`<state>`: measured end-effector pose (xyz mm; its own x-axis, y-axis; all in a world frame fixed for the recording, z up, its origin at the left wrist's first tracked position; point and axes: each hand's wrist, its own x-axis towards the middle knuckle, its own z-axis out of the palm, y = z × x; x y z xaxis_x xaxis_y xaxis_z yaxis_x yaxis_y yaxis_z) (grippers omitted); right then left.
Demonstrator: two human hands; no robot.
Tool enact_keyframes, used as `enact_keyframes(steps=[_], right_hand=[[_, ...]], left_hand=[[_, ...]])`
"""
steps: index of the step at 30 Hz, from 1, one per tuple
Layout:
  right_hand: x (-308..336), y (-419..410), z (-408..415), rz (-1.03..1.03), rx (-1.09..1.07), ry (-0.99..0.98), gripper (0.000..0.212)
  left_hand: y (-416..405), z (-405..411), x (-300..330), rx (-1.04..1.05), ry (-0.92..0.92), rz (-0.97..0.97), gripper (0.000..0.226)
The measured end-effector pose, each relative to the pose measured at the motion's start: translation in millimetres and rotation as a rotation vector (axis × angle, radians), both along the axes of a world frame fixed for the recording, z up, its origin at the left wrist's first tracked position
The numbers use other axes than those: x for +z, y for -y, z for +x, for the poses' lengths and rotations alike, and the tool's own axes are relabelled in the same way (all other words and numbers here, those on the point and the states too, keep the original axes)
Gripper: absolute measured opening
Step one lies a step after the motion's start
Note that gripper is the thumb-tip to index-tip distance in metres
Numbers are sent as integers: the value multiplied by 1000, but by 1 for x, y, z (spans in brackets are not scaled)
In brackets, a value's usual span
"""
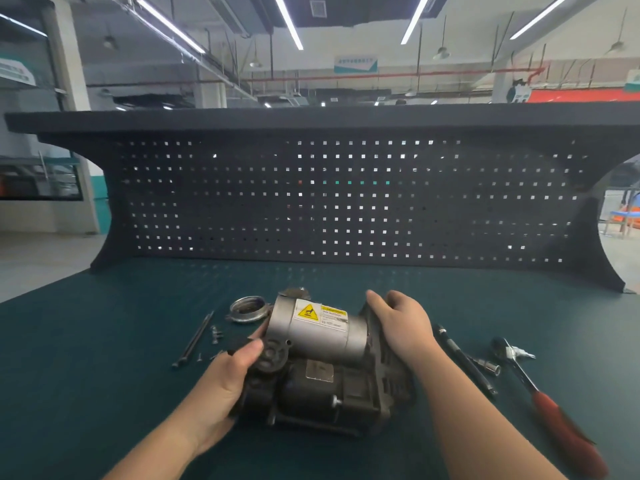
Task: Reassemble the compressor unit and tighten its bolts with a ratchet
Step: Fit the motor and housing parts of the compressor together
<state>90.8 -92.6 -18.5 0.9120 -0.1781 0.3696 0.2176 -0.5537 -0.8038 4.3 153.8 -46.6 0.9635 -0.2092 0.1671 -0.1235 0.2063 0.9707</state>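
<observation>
- Two bare forearms reach in from the worktop's point(86, 375) near edge, over a dark green, smooth, matte surface.
- The left hand point(227, 379) curls round the compressor unit's point(318, 362) left end, thumb lying over a round black cap.
- The right hand point(403, 323) grips the unit's right end, fingers wrapped over its ribbed dark housing.
- The compressor unit sits near the middle of the near edge: a smooth silver cylinder with a yellow warning label point(320, 315) on top, grimy black cast parts below.
- Right of it, towards the near right corner, lies a ratchet point(540, 396) with a red handle and a chrome head; between ratchet and unit lie a dark extension bar point(464, 362) and a small chrome socket point(490, 367).
- Left of the unit lie a long thin dark bolt point(194, 339) and several small screws point(215, 335), with bare surface beyond them to the left edge.
- Just behind the unit's left end sits a round metal ring point(247, 309).
- The far half of the worktop lies open up to a black pegboard point(346, 202) of square holes along the far edge.
</observation>
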Motion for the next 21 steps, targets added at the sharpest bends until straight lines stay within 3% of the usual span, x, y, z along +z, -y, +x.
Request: enact_keyframes(steps=[10, 14, 18, 19, 21], right_hand=[[0, -1, 11, -107, -25, -26, 47], [2, -3, 15, -143, -26, -57, 47], [3, -6, 18, -172, -34, -64, 48], [2, -7, 18, -183, -34, -67, 48], [2, -9, 19, -216, -28, -80, 48]], left_hand=[[-4, 10, -7, 0, -158, 118, 48], [-18, 19, -16, 162, -83, 344, 73], [-31, 21, -20, 106, -67, 571, 91], [-34, 21, -19, 96, -59, 576, 91], [-33, 17, -15, 58, -31, 585, 70]])
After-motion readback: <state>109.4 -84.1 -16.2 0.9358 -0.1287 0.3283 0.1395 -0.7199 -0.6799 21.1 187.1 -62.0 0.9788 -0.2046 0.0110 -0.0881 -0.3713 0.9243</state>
